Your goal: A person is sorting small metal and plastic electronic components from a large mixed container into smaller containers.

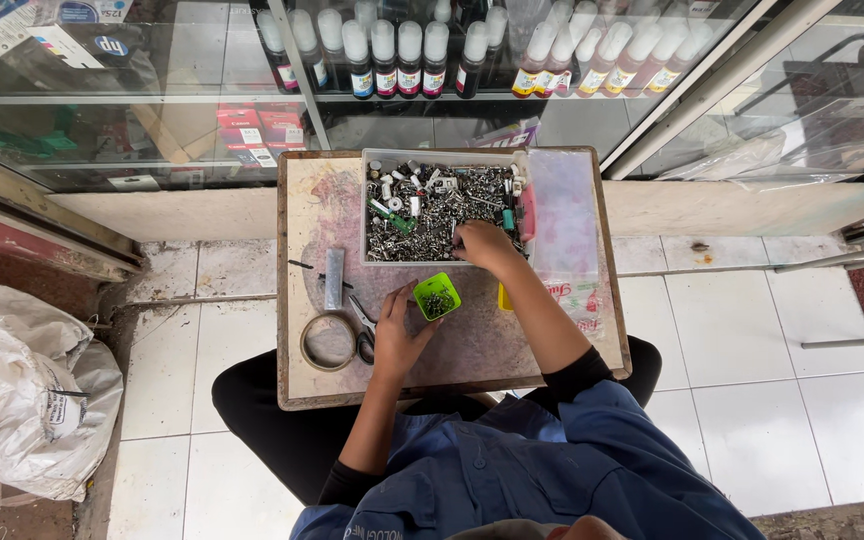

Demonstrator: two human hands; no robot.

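The person wears a blue short-sleeved work shirt with stitched seams, a collar and pale lettering low on the left front, over a black undershirt whose sleeves end at the elbows, and black trousers; both forearms and hands are bare

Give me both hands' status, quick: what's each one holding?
Left hand: open, fingers steadying the small green cup.
Right hand: curled, reaching into the tray of metal parts; grip cannot be told.
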